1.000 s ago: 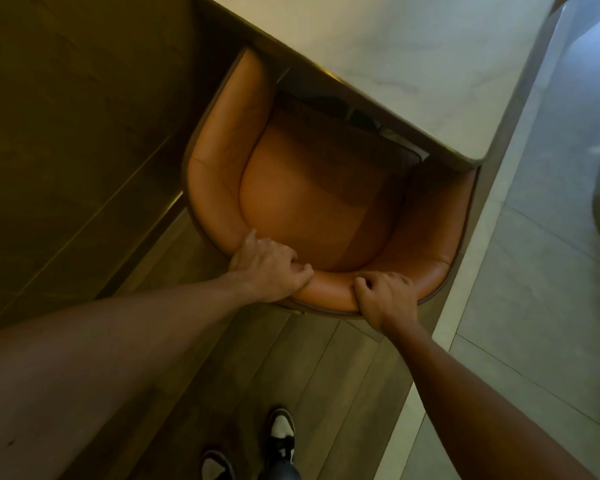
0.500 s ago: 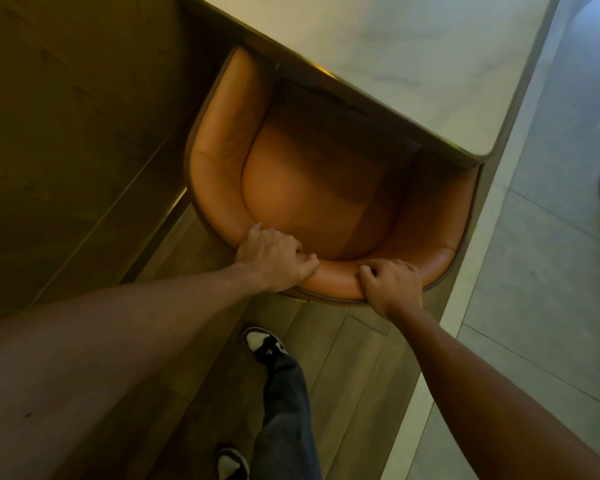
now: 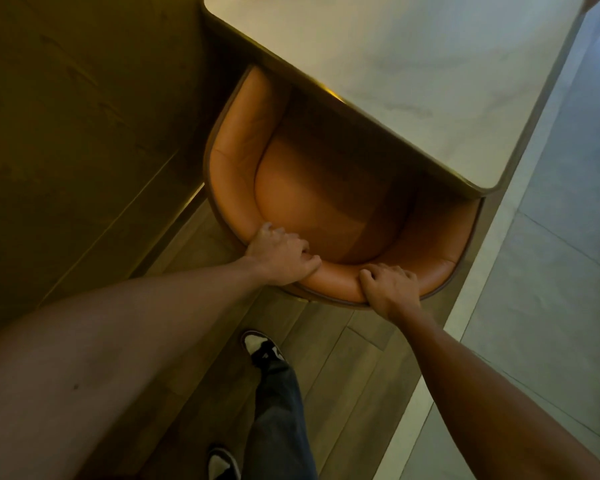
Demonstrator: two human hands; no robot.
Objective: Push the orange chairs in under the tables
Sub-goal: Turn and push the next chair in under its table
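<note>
An orange leather chair [image 3: 312, 202] with a curved padded back stands before me, its seat front tucked under a white marble table [image 3: 430, 71]. The table's near edge hides the front of the seat and the ends of both armrests. My left hand [image 3: 283, 258] grips the top of the backrest on its left side. My right hand [image 3: 388, 287] grips the same rim a little to the right. Both arms are stretched out straight.
A dark wood-panelled wall [image 3: 77, 126] runs close along the chair's left side. Wooden floorboards [image 3: 343, 368] lie under me, with my two shoes and one trouser leg [image 3: 278, 403] on them. Pale stone floor [image 3: 541, 306] spreads to the right of the table.
The chair has slid further under the table, so less of the seat shows. My hands stayed on the backrest, and I stepped forward with one foot.
</note>
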